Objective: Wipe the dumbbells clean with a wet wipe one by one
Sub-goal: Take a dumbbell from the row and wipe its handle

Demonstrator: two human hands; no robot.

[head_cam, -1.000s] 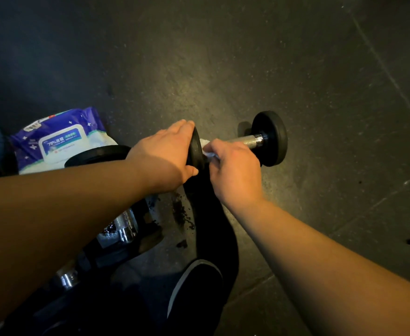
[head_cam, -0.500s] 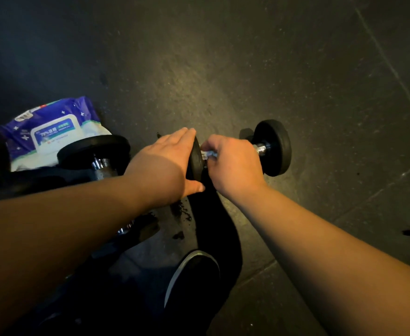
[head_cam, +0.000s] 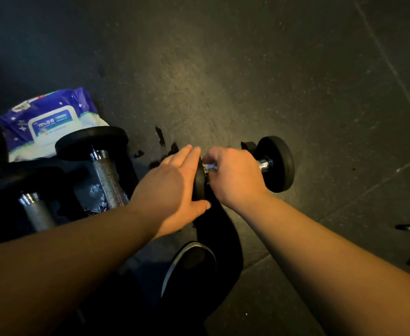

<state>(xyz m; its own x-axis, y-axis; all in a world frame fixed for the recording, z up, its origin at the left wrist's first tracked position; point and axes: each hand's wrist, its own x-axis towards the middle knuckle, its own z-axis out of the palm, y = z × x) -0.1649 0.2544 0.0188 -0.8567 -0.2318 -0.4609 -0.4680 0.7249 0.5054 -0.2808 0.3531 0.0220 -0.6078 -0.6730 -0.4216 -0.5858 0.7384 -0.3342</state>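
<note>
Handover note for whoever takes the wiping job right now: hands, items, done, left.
Left hand: flat against the near plate of the small dumbbell, steadying it on the floor.
Right hand: closed round the handle with the wipe, mid-wipe.
Wipe pack: far left, on the floor. Two bigger dumbbells lie in front of it.
Done: cannot tell which are already clean.
Left: finish this handle and its plates, then any dumbbells not yet wiped.
</note>
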